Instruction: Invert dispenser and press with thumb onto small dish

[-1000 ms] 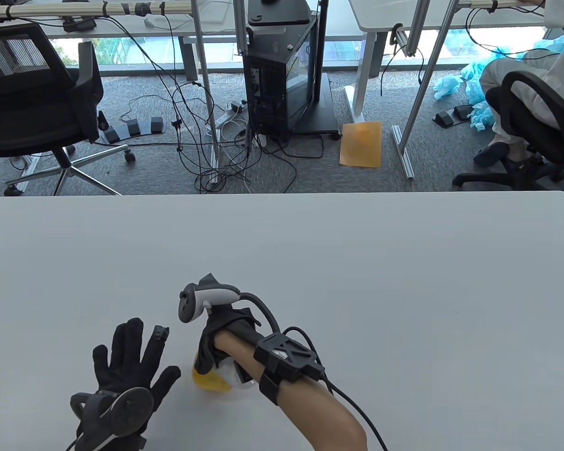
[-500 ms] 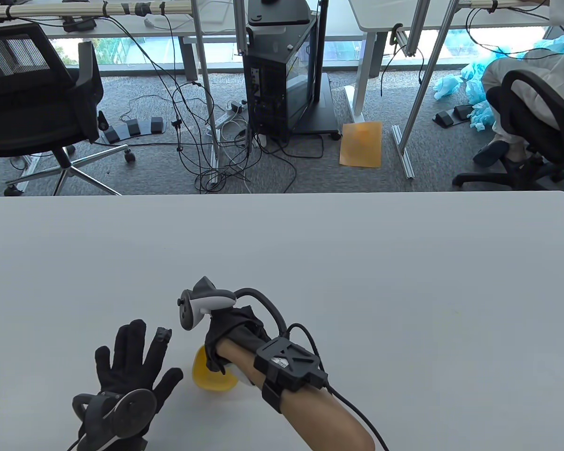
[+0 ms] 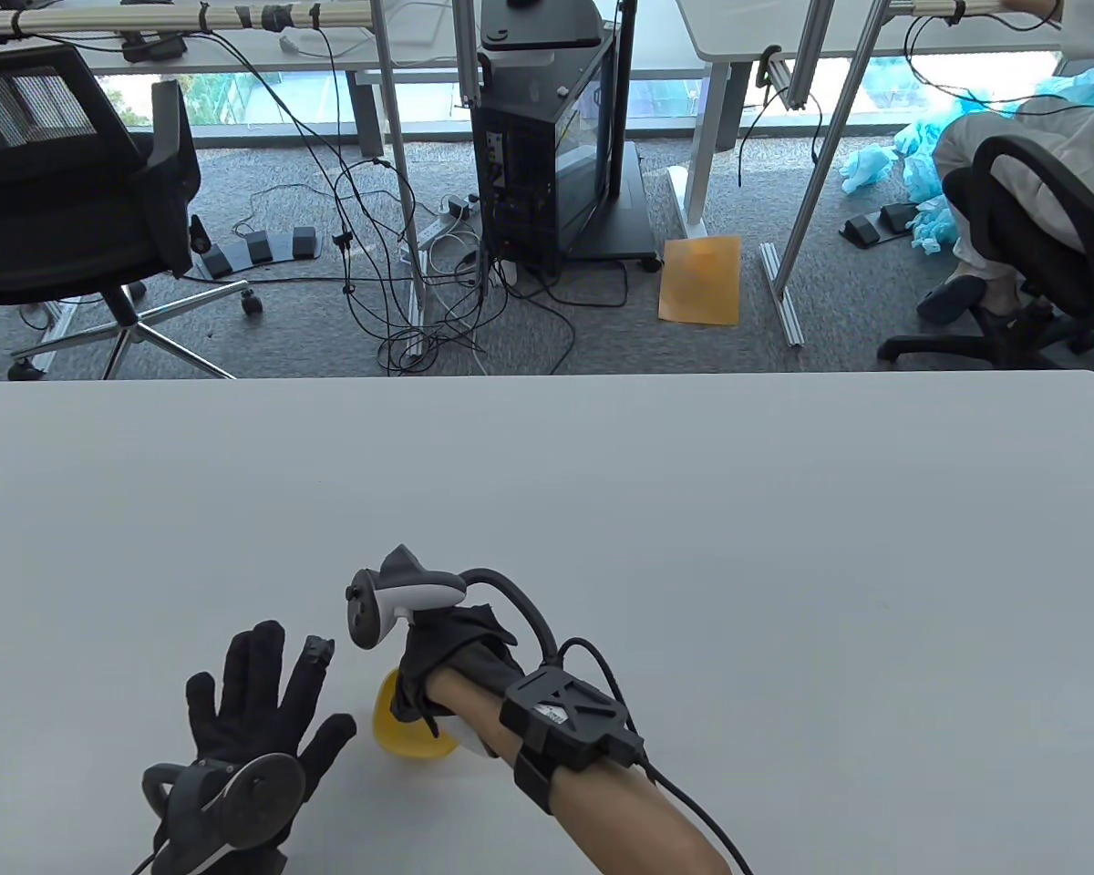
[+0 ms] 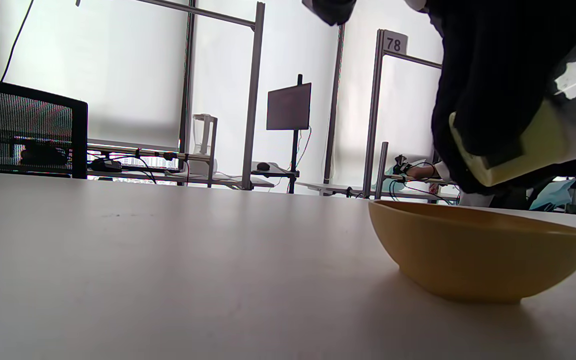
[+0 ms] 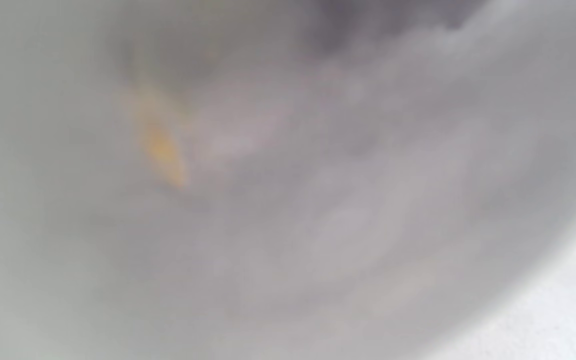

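Note:
A small yellow dish (image 3: 407, 732) sits on the white table near its front edge; in the left wrist view the dish (image 4: 478, 250) stands at the right. My right hand (image 3: 442, 661) grips the dispenser (image 3: 472, 736) and holds it tilted down just above the dish. Only a pale part of it shows under the wrist. In the left wrist view the black glove wraps the dispenser (image 4: 523, 145) right over the dish's rim. My left hand (image 3: 269, 679) lies flat on the table left of the dish, fingers spread, holding nothing. The right wrist view is a grey blur.
The white table (image 3: 693, 547) stretches far beyond and to the right of the hands. A cable (image 3: 693, 811) runs from the right wrist unit to the bottom edge. Chairs, desks and a computer cart stand on the floor behind.
My right hand has shifted slightly to the right over the dish, so more of the yellow rim shows. The left hand has hardly moved.

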